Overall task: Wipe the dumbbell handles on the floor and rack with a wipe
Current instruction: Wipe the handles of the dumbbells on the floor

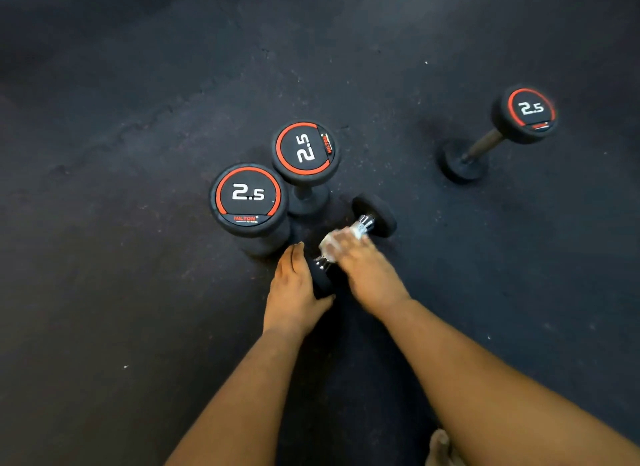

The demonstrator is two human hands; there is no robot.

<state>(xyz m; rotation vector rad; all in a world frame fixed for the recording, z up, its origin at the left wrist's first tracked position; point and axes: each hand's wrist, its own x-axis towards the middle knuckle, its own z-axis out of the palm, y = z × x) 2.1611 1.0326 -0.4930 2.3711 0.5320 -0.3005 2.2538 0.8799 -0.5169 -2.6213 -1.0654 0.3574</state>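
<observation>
Black rubber floor (138, 292): dark, speckled matting fills the whole view, with a faint seam running from the far middle towards the left.
Lying dumbbell (372, 214): on its side on the floor at centre, its axis running from near-left to far-right; one black end sits far-right, the other near-left under the left hand.
Chrome handle (363, 226): shiny metal shows at the far end and a short stretch at the near end; the middle is covered by wipe and fingers.
Wipe (334, 242): white, crumpled, wrapped against the handle under the right hand's fingers; blurred.
Right hand (367, 275): fingers curled over the wipe and handle, gripping both; blurred, so the finger layout is unclear.
Left hand (294, 289): fingers fairly straight, laid along the left side of the near dumbbell end, thumb on its near side, steadying it.
Upright dumbbell, near-left (248, 197): stands on end just left of the hands, "2.5" and a red ring on top.
Upright dumbbell, centre-far (305, 150): stands just beyond the first, same marking.
Upright dumbbell, far-right (526, 112): well apart from the others, its dark handle visible.
</observation>
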